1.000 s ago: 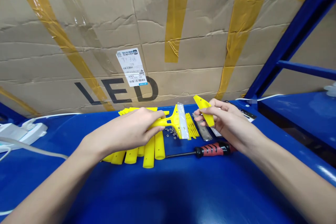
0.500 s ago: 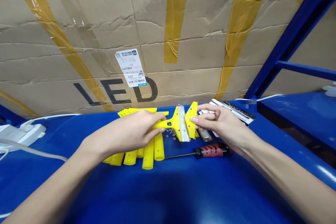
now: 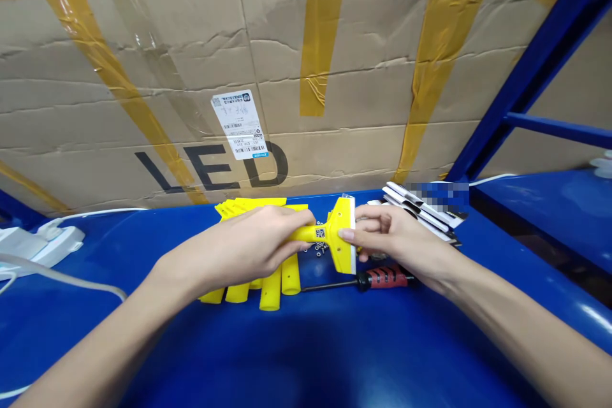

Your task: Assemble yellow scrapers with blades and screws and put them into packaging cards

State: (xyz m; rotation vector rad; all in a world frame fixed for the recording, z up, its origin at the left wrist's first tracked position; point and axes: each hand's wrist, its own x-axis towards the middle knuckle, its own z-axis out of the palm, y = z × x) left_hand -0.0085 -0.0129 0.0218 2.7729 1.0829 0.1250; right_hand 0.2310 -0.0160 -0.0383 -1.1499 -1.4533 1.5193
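A yellow scraper [image 3: 342, 229] is held above the blue surface, its handle to the left and its wide head to the right. My left hand [image 3: 261, 239] is closed round the handle. With thumb on top and fingers behind, my right hand [image 3: 396, 233] pinches the head. A pale blade strip in clear wrapping shows along the head's right edge, and the yellow cover plate lies over the rest of it. Below lies a screwdriver [image 3: 382, 277] with a red and black handle. Small nuts and screws [image 3: 319, 254] are partly hidden behind the scraper.
More yellow scraper handles [image 3: 271, 287] lie in a pile under my left hand. Packaged flat pieces [image 3: 425, 213] are stacked at the back right. A taped cardboard box [image 3: 363, 64] stands behind, a white power strip [image 3: 62, 245] sits left, and a blue rack post [image 3: 521, 70] rises right.
The yellow cover plate, held apart from the head before, now lies on it over the blade. The scraper has turned and its handle shows a printed code.
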